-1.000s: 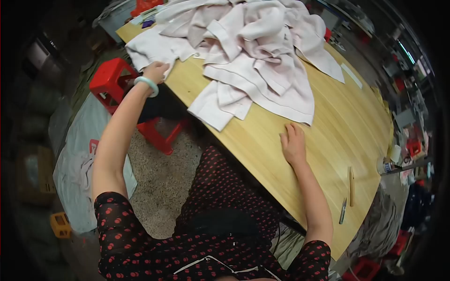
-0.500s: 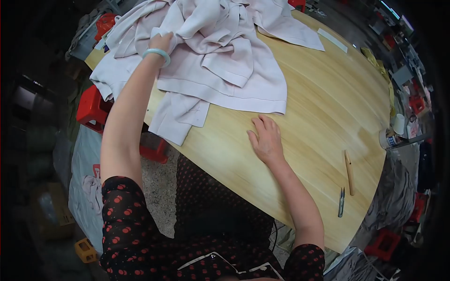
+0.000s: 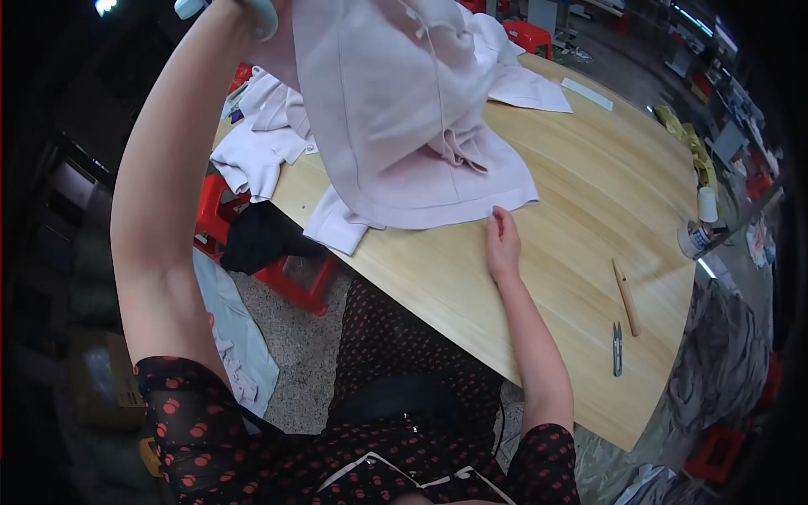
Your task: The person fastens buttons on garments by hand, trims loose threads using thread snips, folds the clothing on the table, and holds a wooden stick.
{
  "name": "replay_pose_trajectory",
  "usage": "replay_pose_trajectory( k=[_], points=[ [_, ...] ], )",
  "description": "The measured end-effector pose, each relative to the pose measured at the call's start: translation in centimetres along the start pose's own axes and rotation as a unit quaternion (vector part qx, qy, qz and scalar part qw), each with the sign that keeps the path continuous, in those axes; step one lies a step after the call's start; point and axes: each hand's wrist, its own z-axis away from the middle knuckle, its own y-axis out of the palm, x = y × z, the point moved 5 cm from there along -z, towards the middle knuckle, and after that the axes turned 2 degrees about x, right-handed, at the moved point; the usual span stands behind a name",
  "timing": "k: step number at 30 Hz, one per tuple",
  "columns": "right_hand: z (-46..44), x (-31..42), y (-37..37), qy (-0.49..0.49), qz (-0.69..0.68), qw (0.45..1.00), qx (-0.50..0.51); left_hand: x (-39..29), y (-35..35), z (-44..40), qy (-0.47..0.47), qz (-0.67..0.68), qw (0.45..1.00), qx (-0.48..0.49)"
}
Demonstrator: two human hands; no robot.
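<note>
A pale pink garment (image 3: 396, 126) with a wide hem and a drawstring hangs raised over the table, its lower edge spread across the wood. My left hand is up at the top edge, above the pale bangle (image 3: 264, 18); its fingers are cut off by the frame, and the lifted cloth hangs from it. At the garment's right hem corner is my right hand (image 3: 503, 244), fingers together and closed on the edge. More pale cloth (image 3: 252, 160) lies to the left, and a folded piece (image 3: 337, 223) pokes out below the hem.
On the wooden table (image 3: 572, 194) lie small snips (image 3: 618, 349), a wooden-handled tool (image 3: 627, 299) and a white strip (image 3: 587, 94). A jar (image 3: 695, 239) stands at the right edge. Red stools (image 3: 295, 282) with dark cloth (image 3: 252, 240) are left of the table.
My left hand has moved up with the garment, lifting it off the pile. My right hand, earlier flat on the table, has closed at the hem corner.
</note>
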Motion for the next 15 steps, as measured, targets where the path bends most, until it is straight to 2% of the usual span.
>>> replay_pose_trajectory(
  k=[2,3,5,6,7,8,9,10,11,13,15],
  points=[
    [0.1,-1.0,-1.8,0.095,-0.078,0.992,-0.023,1.6,1.0,2.2,-0.019,-0.021,0.998,0.063],
    [0.3,-1.3,-2.9,0.139,-0.101,0.985,-0.029,0.4,5.5,7.3,0.020,-0.035,0.989,0.140],
    [0.4,-1.4,-5.2,0.209,-0.143,0.967,-0.028,2.1,8.4,12.7,0.130,-0.283,0.918,0.246],
    [0.4,-1.3,-6.4,0.236,-0.161,0.958,-0.021,2.5,10.9,16.6,0.321,-0.313,0.847,0.286],
    [0.5,-1.4,-7.4,0.261,-0.177,0.949,-0.015,4.2,13.1,20.6,0.434,-0.279,0.788,0.335],
    [0.6,-1.4,-8.2,0.268,-0.187,0.945,-0.005,6.9,14.8,24.8,0.220,-0.333,0.814,0.422],
    [1.1,-1.6,-8.9,0.274,-0.200,0.941,0.002,10.3,16.1,28.7,0.110,-0.320,0.800,0.496],
    [1.5,-1.9,-9.4,0.280,-0.214,0.936,0.008,13.3,16.3,33.6,0.354,-0.356,0.698,0.511],
    [1.8,-2.1,-10.0,0.284,-0.229,0.931,0.012,15.5,15.7,37.4,0.405,-0.409,0.546,0.609],
    [2.3,-2.5,-11.4,0.282,-0.219,0.934,0.015,17.8,13.9,40.4,0.126,-0.424,0.472,0.763],
    [3.1,-2.6,-12.4,0.286,-0.198,0.937,0.019,18.0,12.8,40.0,0.117,-0.398,0.535,0.736]
  ],
)
